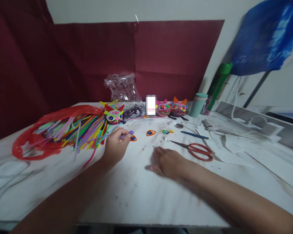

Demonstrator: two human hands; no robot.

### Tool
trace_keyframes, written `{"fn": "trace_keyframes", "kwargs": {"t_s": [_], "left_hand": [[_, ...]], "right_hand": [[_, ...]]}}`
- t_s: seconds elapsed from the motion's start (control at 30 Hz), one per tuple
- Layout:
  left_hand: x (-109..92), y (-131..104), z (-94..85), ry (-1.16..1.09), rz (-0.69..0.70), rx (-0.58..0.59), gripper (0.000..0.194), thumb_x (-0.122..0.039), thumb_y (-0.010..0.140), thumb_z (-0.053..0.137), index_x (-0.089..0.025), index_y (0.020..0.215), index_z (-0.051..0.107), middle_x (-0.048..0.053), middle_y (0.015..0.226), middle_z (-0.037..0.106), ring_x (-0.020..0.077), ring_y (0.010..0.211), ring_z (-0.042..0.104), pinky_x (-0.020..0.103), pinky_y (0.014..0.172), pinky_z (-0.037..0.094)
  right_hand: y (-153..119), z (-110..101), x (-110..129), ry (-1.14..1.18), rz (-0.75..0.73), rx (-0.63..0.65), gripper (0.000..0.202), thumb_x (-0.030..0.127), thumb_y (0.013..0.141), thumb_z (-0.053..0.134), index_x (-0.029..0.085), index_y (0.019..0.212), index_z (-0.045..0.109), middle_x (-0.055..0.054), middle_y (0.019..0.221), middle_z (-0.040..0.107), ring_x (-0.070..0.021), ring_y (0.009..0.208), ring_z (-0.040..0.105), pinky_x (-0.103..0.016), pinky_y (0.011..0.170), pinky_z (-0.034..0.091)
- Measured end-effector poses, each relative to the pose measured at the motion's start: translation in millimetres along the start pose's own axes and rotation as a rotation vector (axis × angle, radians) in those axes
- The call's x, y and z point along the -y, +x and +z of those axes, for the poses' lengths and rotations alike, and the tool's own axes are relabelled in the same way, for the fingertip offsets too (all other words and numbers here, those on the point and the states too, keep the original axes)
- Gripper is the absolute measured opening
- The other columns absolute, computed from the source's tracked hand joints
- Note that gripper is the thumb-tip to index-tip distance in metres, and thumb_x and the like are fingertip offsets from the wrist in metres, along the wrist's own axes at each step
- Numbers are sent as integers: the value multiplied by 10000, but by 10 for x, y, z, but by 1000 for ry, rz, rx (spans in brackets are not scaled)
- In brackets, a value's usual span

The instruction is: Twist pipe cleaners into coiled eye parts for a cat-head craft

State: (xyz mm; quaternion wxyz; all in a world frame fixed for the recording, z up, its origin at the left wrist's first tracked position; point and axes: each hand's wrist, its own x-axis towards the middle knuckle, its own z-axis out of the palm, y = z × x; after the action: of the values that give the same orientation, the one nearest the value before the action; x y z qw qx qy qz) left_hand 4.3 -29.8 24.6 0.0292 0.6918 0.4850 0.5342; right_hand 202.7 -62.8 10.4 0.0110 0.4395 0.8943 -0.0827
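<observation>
Pinching a purple coil [131, 132] — left fingers [127, 130] closed on it; right fingers [157, 150] — spread unclear.

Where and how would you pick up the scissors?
By the red handle loops, from above on the near right side. The scissors lie flat, loops to the right, blades tapering to a point on the left, so that side keeps fingers off the tip. The blue tool lies just beyond, so the near side looks freer.
</observation>
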Motion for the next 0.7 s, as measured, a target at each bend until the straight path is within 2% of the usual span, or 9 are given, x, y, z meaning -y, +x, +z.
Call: {"fn": "trace_keyframes", "kwargs": {"t_s": [0.03,0.1,0.2,0.3,0.37,0.43,0.5,0.6,0.7], "left_hand": [[12,3,-6,2,7,0,84,-175,739,525,-186,656,536,-16,698,543,135,702,543,237,654,439],[43,14,-16,5,19,-1,81,-179,739,527,-186,659,537,-14,701,545,137,706,542,240,661,437],[82,34,-26,2,27,-6,74,-177,741,524,-185,669,542,-10,715,552,139,718,545,241,670,436],[83,44,-32,-6,29,-20,73,-175,741,526,-183,672,546,-4,728,558,141,723,548,243,668,436],[73,41,-33,-15,37,-26,80,-165,741,525,-182,666,546,-5,722,557,139,717,547,241,665,435],[69,30,-26,-27,55,-24,88,-153,743,521,-182,664,544,-10,714,556,133,711,546,236,664,434],[76,16,-14,-31,79,-20,90,-144,747,518,-183,669,541,-11,713,556,130,710,547,233,667,435],[99,2,-1,-19,109,-20,92,-136,749,513,-183,674,537,-8,717,553,133,721,547,236,678,438],[115,16,-20,-2,117,-30,95,-134,749,511,-183,671,537,-4,715,547,140,724,543,247,680,436]], "right_hand": [[-3,6,34,21,-57,-41,707,525,846,371,-15,1302,381,-265,1361,307,-349,1281,256,-466,1038,258],[-26,62,164,127,-309,-57,702,521,853,364,49,1364,276,-188,1427,198,-269,1326,154,-371,1082,202],[-39,182,305,248,-550,54,773,562,817,404,83,1389,203,-150,1448,122,-221,1338,109,-323,1104,134],[5,225,167,215,-407,79,772,574,836,338,28,1371,236,-190,1429,181,-252,1333,129,-369,1101,141],[35,205,20,136,-180,2,764,571,852,285,-5,1355,265,-217,1418,205,-288,1329,126,-421,1091,147],[53,183,-8,86,-72,-76,784,585,846,282,-6,1360,251,-220,1425,175,-307,1330,98,-449,1086,134],[80,192,138,98,-160,-99,815,610,827,301,20,1380,201,-199,1442,111,-293,1336,51,-431,1093,116],[190,247,462,166,-381,-35,852,642,805,304,38,1391,163,-185,1451,72,-257,1342,26,-390,1100,106],[321,276,450,165,-365,12,836,641,816,262,21,1375,216,-206,1435,155,-265,1338,93,-400,1093,131]]}}
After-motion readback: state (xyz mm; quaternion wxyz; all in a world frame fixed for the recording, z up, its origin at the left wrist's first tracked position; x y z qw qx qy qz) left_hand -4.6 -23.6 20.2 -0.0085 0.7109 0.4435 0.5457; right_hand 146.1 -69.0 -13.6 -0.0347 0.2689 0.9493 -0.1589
